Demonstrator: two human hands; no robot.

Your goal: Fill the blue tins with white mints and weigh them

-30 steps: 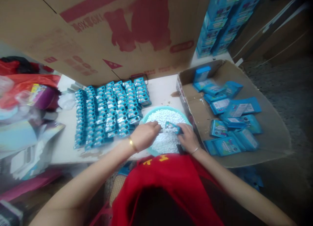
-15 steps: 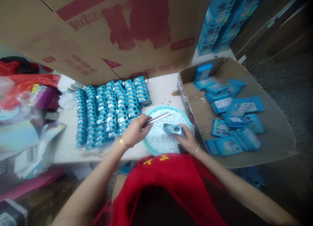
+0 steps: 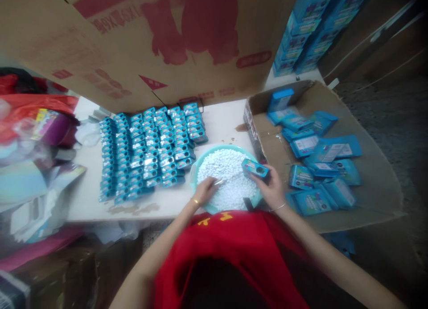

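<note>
Since half a second ago, the left hand (image 3: 204,192) has come down low over the bowl, and the right hand (image 3: 272,188) has moved a bit to the right with its small blue box (image 3: 256,168).

Closest of all is a red top (image 3: 230,237) with yellow marks, just by the front edge of the white worktop (image 3: 230,117). Left fingers pinch a shiny metal tool (image 3: 219,182). Only its end shows, and I can't tell if it touches the pellets. Right thumb and fingers squeeze one end of the small blue box, which is up over the right side of the bowl. A dark hole shows in it.

Under both hands, a pale green bowl (image 3: 220,147) sits near the front edge, full of little white pellets (image 3: 227,191).

To the left of the bowl, blue boxes with holes (image 3: 147,153) stand in tight rows. To its right, an open cardboard box (image 3: 377,179) sits at the worktop's right end, with blue packs (image 3: 314,201) lying inside in a jumble.

At the back edge stands a big brown carton (image 3: 110,46) with red print. More blue boxes are piled in tall stacks (image 3: 304,37) at the back right corner.
</note>
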